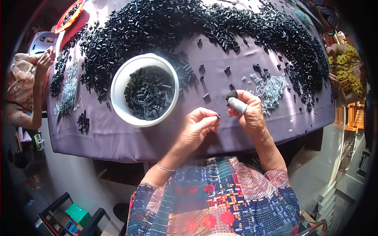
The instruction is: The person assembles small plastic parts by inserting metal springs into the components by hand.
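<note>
My left hand (199,125) is closed in a pinch on a small black piece (219,116), of which only the tip shows. Beside it, my right hand (250,112) is bent with thumb and fingers together. A grey wrap (238,105) covers one of its fingers and a black cover (231,94) another. Whatever its fingertips hold is too small to make out. Left of my hands stands a round white tub (118,106), partly filled with small black tubular parts (149,96). A heap of small clear pieces (273,92) lies just beyond my right hand.
A wide bank of black parts (130,31) covers the far side of the purple-grey tablecloth (130,143). Another clear heap (67,92) and a red basin (71,19) are at the left. People sit at both sides, one in a yellow dotted garment (346,72).
</note>
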A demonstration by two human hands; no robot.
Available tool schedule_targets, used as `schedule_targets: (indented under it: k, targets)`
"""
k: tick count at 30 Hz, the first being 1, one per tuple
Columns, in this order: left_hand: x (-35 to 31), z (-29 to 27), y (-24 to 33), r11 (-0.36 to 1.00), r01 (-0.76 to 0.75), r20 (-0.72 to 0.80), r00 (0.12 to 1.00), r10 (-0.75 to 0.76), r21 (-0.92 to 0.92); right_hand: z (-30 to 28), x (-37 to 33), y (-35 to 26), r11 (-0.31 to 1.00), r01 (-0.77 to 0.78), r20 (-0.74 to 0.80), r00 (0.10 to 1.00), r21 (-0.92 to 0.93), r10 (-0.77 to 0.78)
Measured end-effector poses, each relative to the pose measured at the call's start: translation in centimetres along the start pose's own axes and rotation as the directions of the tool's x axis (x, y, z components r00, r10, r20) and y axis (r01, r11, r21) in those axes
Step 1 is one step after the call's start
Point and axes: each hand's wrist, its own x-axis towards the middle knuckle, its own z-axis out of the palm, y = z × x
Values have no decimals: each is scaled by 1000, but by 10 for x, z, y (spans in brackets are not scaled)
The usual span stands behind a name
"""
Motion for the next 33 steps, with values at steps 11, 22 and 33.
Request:
schedule_targets:
  k: [11, 22, 33]
  targets:
    - [-11, 18, -10, 993, -111, -100, 989, 114, 31, 18, -33, 7, 989, 143, -109, 983, -22, -145]
    - [-11, 21, -17, 946, -231, -126, 956, 264, 229, 21, -43, 10, 940, 229, -80, 963, -254, -256]
    - [-12, 20, -18, 913, -281, -138, 933, 332, 297, 21, -41, 19, 923, 242, -92, 955, -300, -280]
